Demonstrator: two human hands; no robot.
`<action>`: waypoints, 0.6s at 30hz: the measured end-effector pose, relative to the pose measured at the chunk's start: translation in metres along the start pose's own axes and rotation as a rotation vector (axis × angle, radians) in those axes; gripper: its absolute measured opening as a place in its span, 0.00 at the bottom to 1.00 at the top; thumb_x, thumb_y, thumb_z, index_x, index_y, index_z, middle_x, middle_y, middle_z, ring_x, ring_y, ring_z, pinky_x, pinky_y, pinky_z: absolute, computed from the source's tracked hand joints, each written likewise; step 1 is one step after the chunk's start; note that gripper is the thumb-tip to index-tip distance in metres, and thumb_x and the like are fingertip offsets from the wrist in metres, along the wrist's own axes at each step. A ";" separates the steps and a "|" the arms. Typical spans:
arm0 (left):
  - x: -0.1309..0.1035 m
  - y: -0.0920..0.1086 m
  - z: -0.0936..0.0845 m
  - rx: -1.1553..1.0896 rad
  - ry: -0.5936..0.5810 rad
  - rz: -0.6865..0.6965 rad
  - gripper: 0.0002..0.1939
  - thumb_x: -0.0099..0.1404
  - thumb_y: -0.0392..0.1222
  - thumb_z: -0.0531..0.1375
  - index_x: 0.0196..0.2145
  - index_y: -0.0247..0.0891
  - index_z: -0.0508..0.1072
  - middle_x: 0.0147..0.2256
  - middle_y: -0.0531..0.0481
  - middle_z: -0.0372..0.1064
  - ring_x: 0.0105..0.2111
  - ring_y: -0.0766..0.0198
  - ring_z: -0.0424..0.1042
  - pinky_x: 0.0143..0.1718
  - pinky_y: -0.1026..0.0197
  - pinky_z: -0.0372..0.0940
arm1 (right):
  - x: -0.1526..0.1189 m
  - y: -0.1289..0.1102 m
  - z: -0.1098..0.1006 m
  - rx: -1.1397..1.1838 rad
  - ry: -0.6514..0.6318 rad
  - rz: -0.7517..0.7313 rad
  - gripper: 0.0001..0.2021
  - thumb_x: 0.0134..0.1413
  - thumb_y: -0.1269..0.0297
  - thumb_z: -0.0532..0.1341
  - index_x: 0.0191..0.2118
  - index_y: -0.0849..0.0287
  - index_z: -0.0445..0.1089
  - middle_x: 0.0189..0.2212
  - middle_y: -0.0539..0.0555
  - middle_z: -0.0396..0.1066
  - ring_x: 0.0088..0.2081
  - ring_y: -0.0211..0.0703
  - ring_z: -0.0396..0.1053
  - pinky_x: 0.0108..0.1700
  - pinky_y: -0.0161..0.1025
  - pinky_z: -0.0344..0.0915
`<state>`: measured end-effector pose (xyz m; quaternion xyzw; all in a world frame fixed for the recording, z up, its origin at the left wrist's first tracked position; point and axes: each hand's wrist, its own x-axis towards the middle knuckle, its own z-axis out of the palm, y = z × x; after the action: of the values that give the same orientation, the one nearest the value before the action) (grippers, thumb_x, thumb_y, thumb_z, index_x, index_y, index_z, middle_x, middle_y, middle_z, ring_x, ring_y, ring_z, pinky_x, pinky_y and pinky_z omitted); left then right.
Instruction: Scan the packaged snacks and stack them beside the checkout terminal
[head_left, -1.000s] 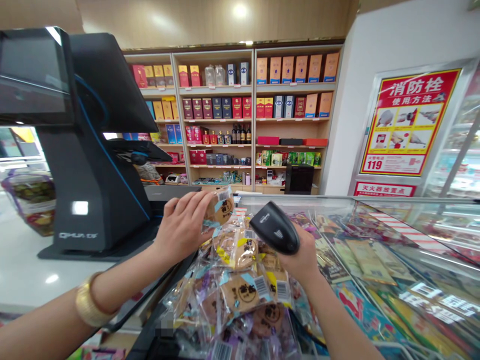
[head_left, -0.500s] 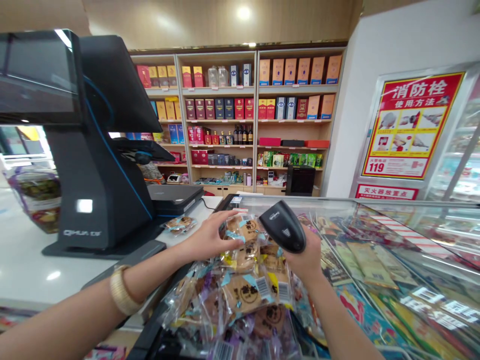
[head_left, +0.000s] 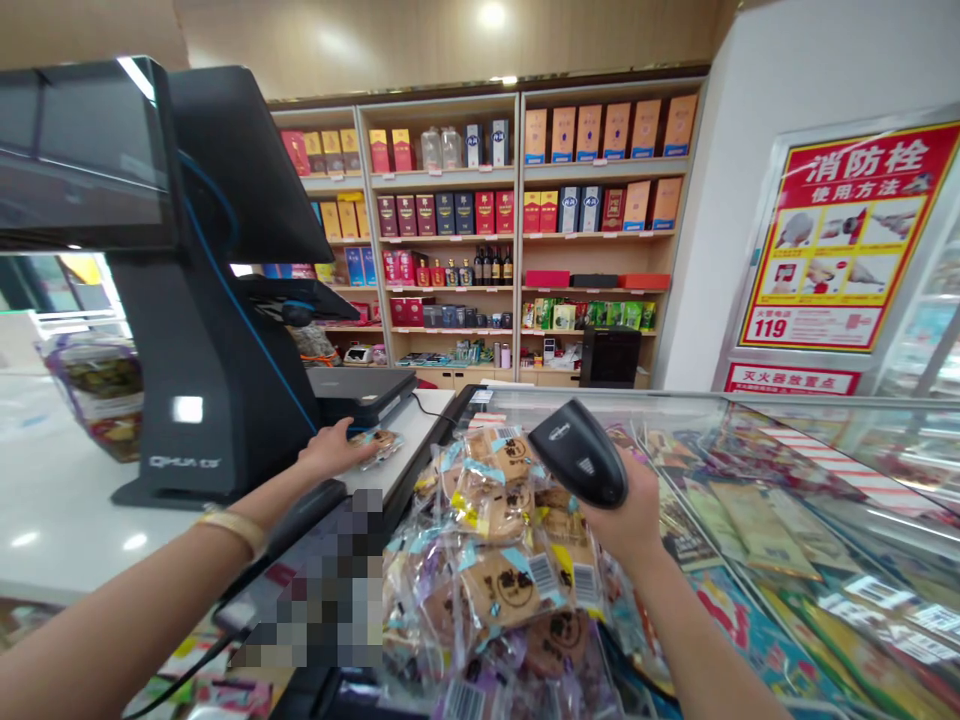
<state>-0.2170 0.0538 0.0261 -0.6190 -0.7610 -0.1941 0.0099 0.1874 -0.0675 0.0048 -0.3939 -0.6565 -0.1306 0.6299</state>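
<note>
My right hand (head_left: 626, 505) is wrapped round a black barcode scanner (head_left: 581, 455), its head tilted to the left above a heap of packaged biscuits (head_left: 502, 590). Clear wrappers with blue, yellow and purple parts cover these round brown biscuits, and some show barcodes. On the white counter to the left, my left hand (head_left: 330, 450) reaches to a single packaged biscuit (head_left: 381, 445). Its fingers are apart at the packet's left side, covering part of it; whether they touch it I cannot tell.
A dark point-of-sale terminal (head_left: 232, 370) stands on the white counter (head_left: 60, 530) at left, with a flat black device (head_left: 360, 390) behind my left hand. Right of the heap, a glass-topped freezer (head_left: 750, 520) holds packaged goods. Shelves of boxes (head_left: 442, 215) line the back.
My left hand has left the top of the biscuit heap and moved left to the single packet on the counter. The scanner stays in my right hand; the view has shifted slightly.
</note>
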 end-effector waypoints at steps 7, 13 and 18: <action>0.016 -0.002 0.017 0.133 -0.153 -0.092 0.53 0.48 0.65 0.62 0.61 0.25 0.58 0.57 0.24 0.63 0.56 0.31 0.63 0.51 0.41 0.62 | 0.001 0.003 0.000 -0.014 -0.047 -0.088 0.05 0.44 0.66 0.61 0.31 0.56 0.69 0.25 0.52 0.72 0.26 0.46 0.71 0.28 0.37 0.66; 0.018 -0.007 0.018 0.174 -0.131 -0.059 0.44 0.46 0.61 0.64 0.54 0.24 0.67 0.52 0.26 0.68 0.50 0.35 0.70 0.43 0.49 0.66 | 0.000 0.003 0.001 -0.030 -0.019 -0.055 0.05 0.43 0.67 0.60 0.31 0.56 0.67 0.25 0.52 0.72 0.27 0.45 0.71 0.28 0.37 0.65; -0.001 0.002 0.013 0.222 0.050 0.012 0.37 0.48 0.56 0.62 0.53 0.32 0.68 0.53 0.30 0.67 0.52 0.37 0.68 0.46 0.48 0.65 | 0.001 -0.001 0.001 -0.024 -0.019 -0.034 0.04 0.43 0.66 0.59 0.30 0.55 0.66 0.24 0.51 0.71 0.26 0.45 0.70 0.28 0.37 0.64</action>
<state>-0.2116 0.0577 0.0141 -0.6136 -0.7735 -0.1241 0.0987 0.1859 -0.0673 0.0058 -0.3913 -0.6673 -0.1454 0.6168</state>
